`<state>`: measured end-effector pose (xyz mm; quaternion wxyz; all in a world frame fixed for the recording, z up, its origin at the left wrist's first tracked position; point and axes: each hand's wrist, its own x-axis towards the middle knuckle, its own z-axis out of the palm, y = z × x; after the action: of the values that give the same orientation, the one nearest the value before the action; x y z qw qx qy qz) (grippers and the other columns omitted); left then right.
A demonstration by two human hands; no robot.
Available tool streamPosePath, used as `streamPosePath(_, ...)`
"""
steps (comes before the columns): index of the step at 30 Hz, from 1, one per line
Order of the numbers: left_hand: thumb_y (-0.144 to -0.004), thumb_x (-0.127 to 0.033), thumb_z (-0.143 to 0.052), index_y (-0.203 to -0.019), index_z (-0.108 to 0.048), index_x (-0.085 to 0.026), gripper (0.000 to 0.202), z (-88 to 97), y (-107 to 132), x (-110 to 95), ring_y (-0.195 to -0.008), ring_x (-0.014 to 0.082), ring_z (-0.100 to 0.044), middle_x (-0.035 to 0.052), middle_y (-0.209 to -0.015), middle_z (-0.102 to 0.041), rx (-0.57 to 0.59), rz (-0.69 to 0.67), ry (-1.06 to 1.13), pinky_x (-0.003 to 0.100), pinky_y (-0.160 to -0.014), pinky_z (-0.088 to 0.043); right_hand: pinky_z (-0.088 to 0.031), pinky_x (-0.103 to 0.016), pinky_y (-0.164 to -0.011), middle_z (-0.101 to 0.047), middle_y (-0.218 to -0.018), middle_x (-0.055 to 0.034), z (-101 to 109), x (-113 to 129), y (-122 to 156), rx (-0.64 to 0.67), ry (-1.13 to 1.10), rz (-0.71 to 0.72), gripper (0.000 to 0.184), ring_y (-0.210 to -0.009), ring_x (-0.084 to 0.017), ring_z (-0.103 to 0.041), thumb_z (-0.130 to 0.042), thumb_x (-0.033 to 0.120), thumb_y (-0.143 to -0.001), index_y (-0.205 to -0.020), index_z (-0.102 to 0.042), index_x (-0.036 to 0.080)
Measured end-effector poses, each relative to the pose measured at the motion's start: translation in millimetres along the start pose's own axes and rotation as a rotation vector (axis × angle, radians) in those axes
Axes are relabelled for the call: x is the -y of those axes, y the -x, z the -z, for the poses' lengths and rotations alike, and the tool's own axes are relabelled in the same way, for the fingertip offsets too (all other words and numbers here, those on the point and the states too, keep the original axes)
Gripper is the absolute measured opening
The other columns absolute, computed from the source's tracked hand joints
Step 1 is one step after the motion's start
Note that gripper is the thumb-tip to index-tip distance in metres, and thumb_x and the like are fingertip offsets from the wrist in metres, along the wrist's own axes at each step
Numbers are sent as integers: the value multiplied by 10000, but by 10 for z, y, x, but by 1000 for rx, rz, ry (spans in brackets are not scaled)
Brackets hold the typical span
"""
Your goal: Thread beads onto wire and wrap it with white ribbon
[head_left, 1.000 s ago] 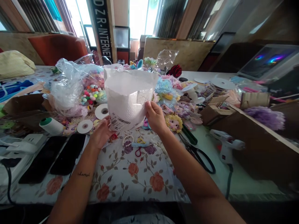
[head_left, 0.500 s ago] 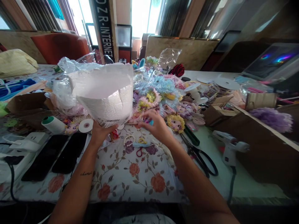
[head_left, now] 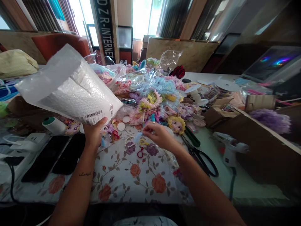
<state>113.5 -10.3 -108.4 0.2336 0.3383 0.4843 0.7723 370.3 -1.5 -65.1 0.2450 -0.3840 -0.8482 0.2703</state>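
Note:
My left hand is closed on the lower corner of a white padded mailer with a barcode label. The mailer leans left with its wide end up. Over the floral cloth, my right hand pinches a small light blue strip, slightly blurred, perhaps ribbon. Just below the strip lie a pearl bracelet, a yellow clasp and a red clasp. Another red clasp sits near my left hand, beside a white disc.
A heap of frilly flower pieces fills the back. On the right are black-handled scissors, a glue gun and a cardboard box. At left lie two phones, a power strip and a thread spool.
The mailer has tipped and swung left in my left hand, uncovering more of the heap. My right hand has come down and lifted the light blue strip off the cloth.

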Motion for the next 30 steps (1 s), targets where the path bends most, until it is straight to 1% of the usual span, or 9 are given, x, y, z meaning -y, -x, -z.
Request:
streamPosePath(4, -540, -156, -819, -1174, -556, -166, 687, -1, -14, 14, -1117, 246, -591, 91, -1213, -619, 5, -82, 65, 389, -999, -464, -407, -228, -640, -649, -806, -45, -140, 6, -402, 18, 91, 35, 108, -721, -136, -567, -551, 188, -878, -809, -626, 155)
streamPosePath(7, -547, -183, -824, -1165, -569, -155, 668, -5, -6, 51, -1124, 254, -586, 96, -1202, -624, 21, -88, 24, 399, -1002, -460, -405, -265, -686, -663, -837, -83, -282, -88, -543, 1, 241, 7, 101, -786, -184, -584, -579, 192, -861, -911, -648, 136)
streamPosePath(11, -544, -216, -830, -1144, -570, -160, 656, -5, 22, 86, -1108, 264, -592, 89, -1170, -633, 0, -41, -52, 401, -965, -489, -400, -322, -752, -659, -851, -121, -334, -148, -404, -30, 329, -46, 143, -841, -234, -579, -568, 201, -866, -945, -658, 123)
streamPosePath(14, -543, -243, -832, -1153, -543, -165, 679, -1, 59, 81, -1098, 269, -594, 87, -1133, -640, 25, -29, -137, 417, -944, -498, -407, -322, -782, -656, -843, -114, -426, -110, -266, 90, 377, -55, 120, -874, -240, -574, -632, 250, -830, -839, -667, 136)
streamPosePath(20, -532, -260, -841, -1203, -505, -152, 758, -7, 109, 23, -1152, 262, -554, 100, -1129, -626, 171, -188, -335, 422, -1051, -391, -427, -315, -802, -639, -914, -129, -710, -46, -270, 177, 393, -61, 94, -936, -236, -572, -637, 212, -828, -787, -622, 128)
streamPosePath(22, -533, -268, -839, -1232, -485, -160, 791, -5, 116, 15, -1175, 262, -536, 106, -1160, -608, 193, -199, -368, 409, -1053, -388, -447, -278, -708, -640, -865, -85, -588, -1, -249, 171, 333, -58, 100, -823, -184, -590, -605, 215, -855, -781, -591, 148)
streamPosePath(25, -528, -291, -840, -1280, -442, -181, 858, -5, 132, 5, -1191, 272, -518, 116, -1229, -567, 216, -150, -374, 407, -1013, -424, -421, -228, -505, -605, -690, -5, -110, 175, -136, 58, 19, -87, 183, -544, -103, -527, -541, 294, -903, -767, -538, 171)
streamPosePath(27, -530, -294, -839, -1294, -427, -185, 874, -14, 151, -6, -1175, 275, -525, 122, -1252, -553, 238, -138, -378, 404, -991, -440, -400, -220, -451, -562, -608, 28, 302, 386, -56, -156, -148, -20, 180, -488, -93, -498, -556, 333, -892, -792, -541, 185)
streamPosePath(30, -522, -297, -842, -1282, -435, -171, 871, -39, 191, -20, -1111, 272, -563, 124, -1207, -584, 264, -160, -393, 404, -978, -447, -415, -226, -452, -533, -580, 48, 790, 799, -39, -624, -212, 165, 138, -483, -92, -508, -630, 284, -844, -777, -536, 207)
